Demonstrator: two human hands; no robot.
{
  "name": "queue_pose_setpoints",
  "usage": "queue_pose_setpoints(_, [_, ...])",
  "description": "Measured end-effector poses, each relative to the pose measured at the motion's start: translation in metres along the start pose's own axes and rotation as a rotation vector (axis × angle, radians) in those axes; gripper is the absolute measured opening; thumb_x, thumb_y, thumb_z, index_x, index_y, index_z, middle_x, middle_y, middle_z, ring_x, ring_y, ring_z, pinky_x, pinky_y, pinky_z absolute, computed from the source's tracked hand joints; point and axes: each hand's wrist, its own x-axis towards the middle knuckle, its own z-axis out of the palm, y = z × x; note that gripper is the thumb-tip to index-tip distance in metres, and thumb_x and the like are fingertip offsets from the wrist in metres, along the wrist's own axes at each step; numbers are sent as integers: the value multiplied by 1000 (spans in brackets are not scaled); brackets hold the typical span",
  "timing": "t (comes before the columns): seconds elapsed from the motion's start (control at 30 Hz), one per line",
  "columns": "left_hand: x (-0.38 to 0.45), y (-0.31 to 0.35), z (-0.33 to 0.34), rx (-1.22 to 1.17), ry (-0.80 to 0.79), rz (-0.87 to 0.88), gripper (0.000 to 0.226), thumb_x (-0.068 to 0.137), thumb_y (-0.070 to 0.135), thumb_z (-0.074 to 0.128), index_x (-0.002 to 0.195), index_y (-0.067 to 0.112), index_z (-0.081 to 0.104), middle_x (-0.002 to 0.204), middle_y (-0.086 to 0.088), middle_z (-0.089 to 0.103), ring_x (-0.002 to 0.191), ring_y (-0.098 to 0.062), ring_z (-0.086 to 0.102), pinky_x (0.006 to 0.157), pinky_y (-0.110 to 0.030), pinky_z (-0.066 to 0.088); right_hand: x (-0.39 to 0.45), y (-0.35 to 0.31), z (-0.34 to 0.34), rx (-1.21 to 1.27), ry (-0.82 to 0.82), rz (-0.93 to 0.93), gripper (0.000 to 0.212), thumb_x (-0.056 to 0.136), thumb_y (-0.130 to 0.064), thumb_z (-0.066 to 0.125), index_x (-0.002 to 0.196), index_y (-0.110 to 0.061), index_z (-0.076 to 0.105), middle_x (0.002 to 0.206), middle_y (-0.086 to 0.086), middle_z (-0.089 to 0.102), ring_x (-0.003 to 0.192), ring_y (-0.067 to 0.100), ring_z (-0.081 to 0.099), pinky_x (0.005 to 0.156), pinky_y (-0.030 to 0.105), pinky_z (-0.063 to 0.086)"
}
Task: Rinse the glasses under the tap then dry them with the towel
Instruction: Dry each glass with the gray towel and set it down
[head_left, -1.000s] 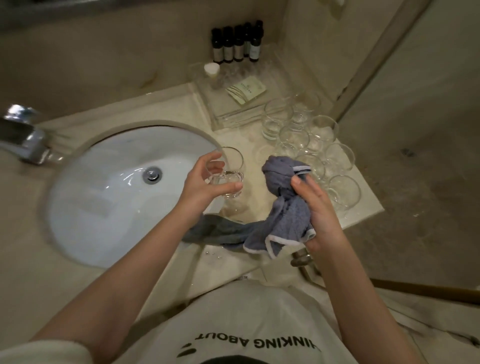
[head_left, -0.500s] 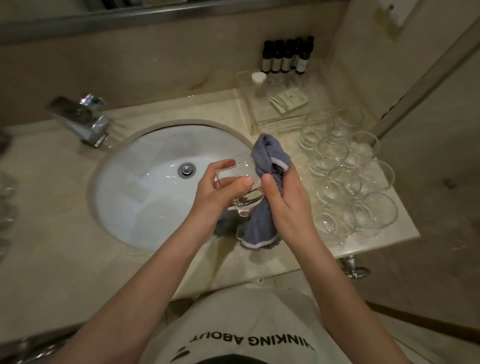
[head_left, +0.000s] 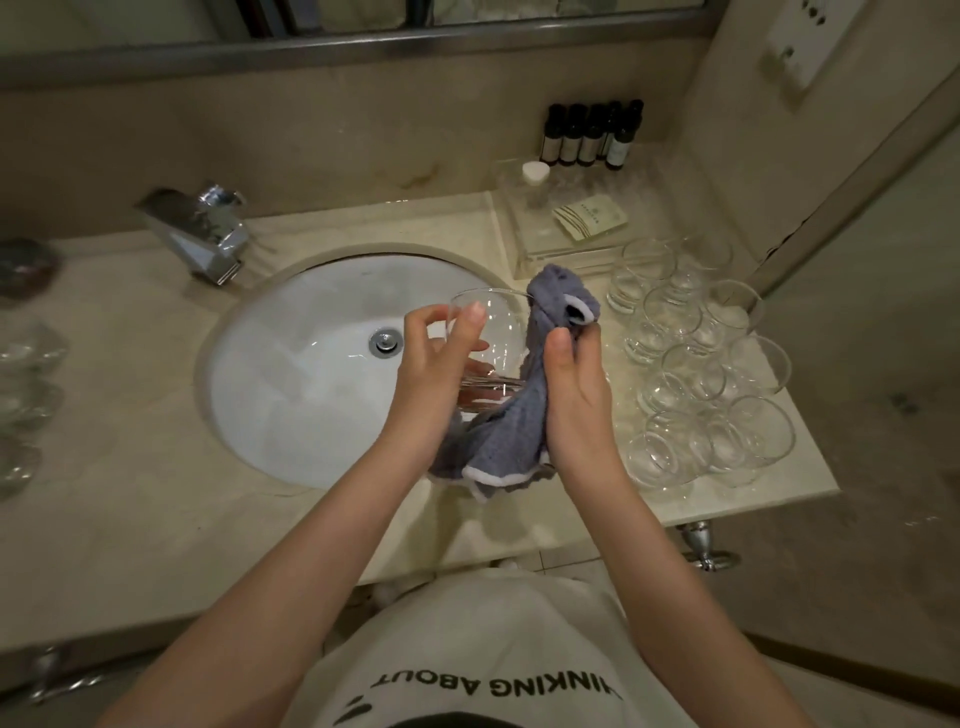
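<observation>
My left hand (head_left: 434, 374) holds a clear glass (head_left: 488, 338) over the right part of the white sink (head_left: 291, 395), my thumb and fingers curled round its bowl, the thumb lying across its near side. The glass is tilted, its rim toward the far side. My right hand (head_left: 574, 395) grips the grey towel (head_left: 511, 415), fingers and thumb closed round the cloth and pressing it against the right side of the glass. One bunched end of the towel sticks up past my right thumb, just beside the rim; the other end hangs down between my wrists, its white edge over the near lip of the sink.

On the counter (head_left: 130, 509) to the right stands a tight cluster of glasses (head_left: 701, 364), touching one another. Beyond them lies a clear tray (head_left: 519, 228) with a packet (head_left: 589, 221) in it, and a row of dark bottles (head_left: 592, 135) against the far wall. The chrome tap (head_left: 200, 231) sits at the far left of the sink. More glassware (head_left: 26, 395) shows blurred at the left edge.
</observation>
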Motion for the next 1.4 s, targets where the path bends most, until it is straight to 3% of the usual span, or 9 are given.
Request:
queue_pose_setpoints(0.27, [-15, 10, -16, -54, -55, -8, 60, 62, 42, 84, 110, 21, 55, 104, -13, 72, 74, -16, 70, 62, -27, 55, 3, -5, 13, 150, -78, 40, 41, 94, -53, 42, 131, -35, 45, 118, -11, 60, 107, 3, 60, 93, 25, 50])
queue_pose_setpoints(0.37, [-17, 12, -23, 24, -64, 39, 47, 63, 54, 73, 100, 25, 64, 89, 8, 73, 78, -5, 68, 69, -20, 51, 1, -5, 17, 246, -80, 142, 64, 85, -54, 38, 139, -19, 42, 130, 1, 59, 116, 12, 59, 99, 28, 49])
queue_pose_setpoints(0.53, [-16, 8, -43, 229, 140, 62, 66, 65, 77, 56, 107, 27, 65, 96, 4, 68, 83, -11, 67, 82, -35, 53, -6, -8, 33, 71, -67, 69, 21, 100, -46, 38, 118, -38, 42, 111, -17, 58, 98, -10, 58, 87, 18, 46])
queue_pose_setpoints(0.67, [-25, 13, -53, 197, 142, 24, 75, 57, 69, 65, 116, 27, 48, 96, 3, 65, 75, -10, 69, 69, -27, 51, -12, -12, 57, -111, -84, -90, 27, 88, -60, 37, 111, -47, 39, 119, 0, 57, 112, 13, 56, 97, 34, 45])
queue_pose_setpoints(0.8, [-25, 23, -76, -62, 55, -79, 66, 55, 57, 74, 107, 17, 60, 92, -5, 72, 64, -12, 67, 53, -22, 46, -13, -17, 80, 64, -101, 16, 34, 96, -50, 41, 124, -32, 45, 115, -10, 59, 107, 1, 58, 97, 31, 45])
queue_pose_setpoints(0.97, [-27, 32, -109, -118, 26, -73, 66, 46, 74, 54, 90, 28, 72, 88, 2, 68, 68, -10, 61, 63, -25, 47, -23, -26, 115, 158, -107, 180, 62, 88, -63, 35, 136, -23, 43, 125, -5, 59, 117, 12, 57, 105, 39, 43])
queue_pose_setpoints(1.1, [-25, 29, -137, 37, 247, -7, 70, 48, 82, 48, 91, 29, 62, 84, 5, 68, 60, -9, 62, 60, -27, 46, -30, -24, 135, 68, -112, 124, 14, 102, -38, 34, 109, -37, 46, 101, -21, 57, 91, -14, 56, 86, 15, 43])
queue_pose_setpoints(1.2, [-30, 21, -147, 119, 277, 69, 67, 52, 79, 57, 99, 33, 47, 89, 4, 69, 76, -14, 70, 73, -36, 55, -33, -26, 150, -48, -113, 56, 6, 102, -39, 36, 105, -37, 41, 106, -10, 60, 95, -3, 58, 84, 20, 43])
queue_pose_setpoints(1.4, [-36, 26, -172, -125, 72, -43, 58, 54, 54, 75, 99, 23, 56, 102, -13, 72, 64, -12, 67, 49, -21, 49, -36, -28, 167, 93, -170, 151, 53, 94, -58, 35, 134, -25, 44, 112, -9, 62, 106, 10, 61, 98, 33, 47])
